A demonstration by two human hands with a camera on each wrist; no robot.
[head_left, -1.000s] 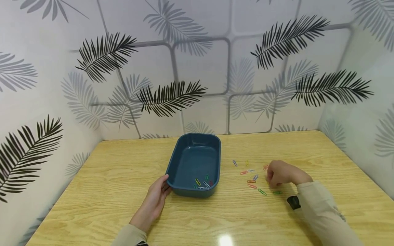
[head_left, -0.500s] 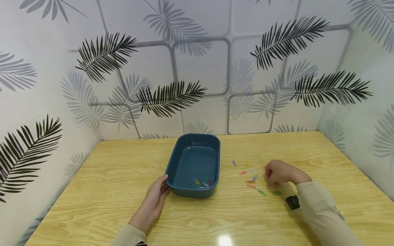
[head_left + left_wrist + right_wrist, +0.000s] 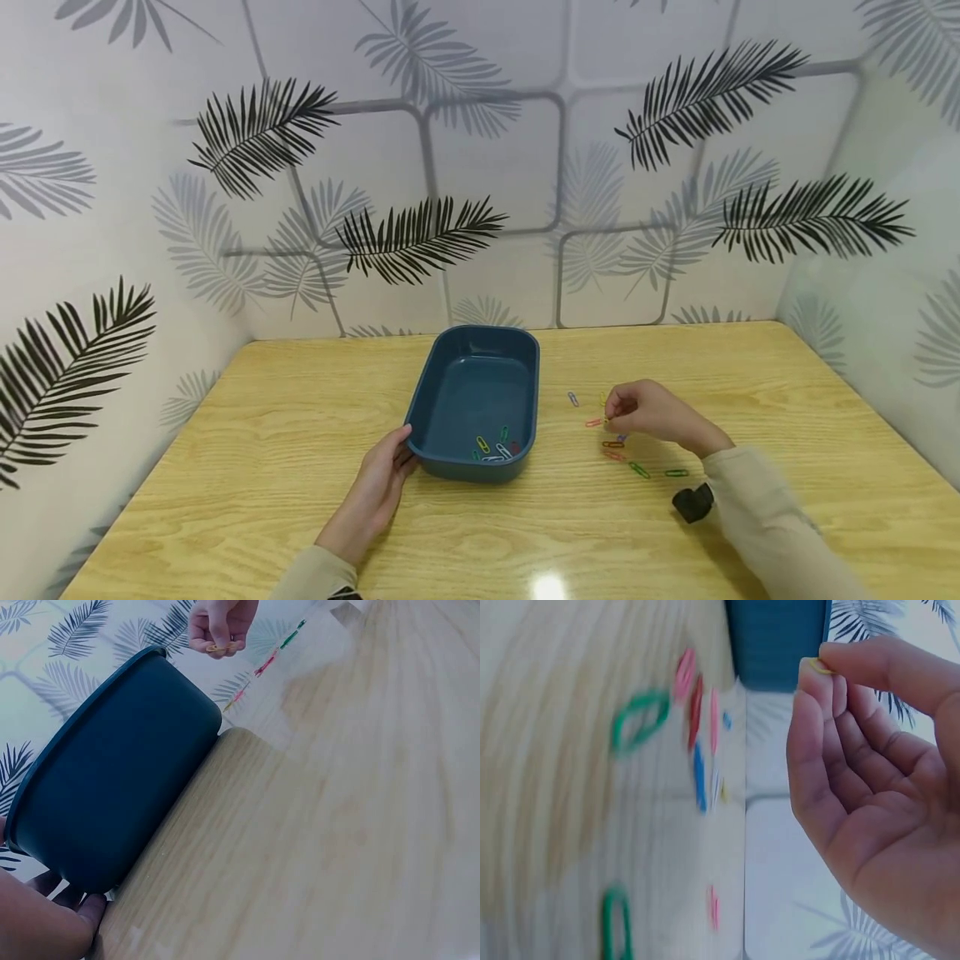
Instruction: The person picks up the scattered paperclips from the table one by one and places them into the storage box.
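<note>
A dark blue plastic bin (image 3: 468, 472) stands on the wooden table (image 3: 247, 450), several coloured paper clips inside its near end, among them a yellow one (image 3: 483, 445). My left hand (image 3: 381, 479) holds the bin's near left corner, thumb on the rim and fingers against the outer wall. Between thumb and fingertips, my right hand (image 3: 658, 417) pinches a yellow paper clip (image 3: 820, 667), raised over the loose clips right of the bin. Beneath and beside that hand lie a red clip (image 3: 612, 444), a pink clip (image 3: 594, 422) and green clips (image 3: 639, 470); it partly hides others.
A blue clip (image 3: 573, 399) lies closest to the bin's right side, and another green clip (image 3: 676, 472) lies nearest the right sleeve. A patterned wall (image 3: 495, 275) rises behind the table's far edge. Dark wrist gear (image 3: 693, 503) hangs below the right cuff.
My right hand has lifted from the clips and moved left toward the bin, a yellow paper clip now showing in its fingertips. My left hand and the bin stay put.
</note>
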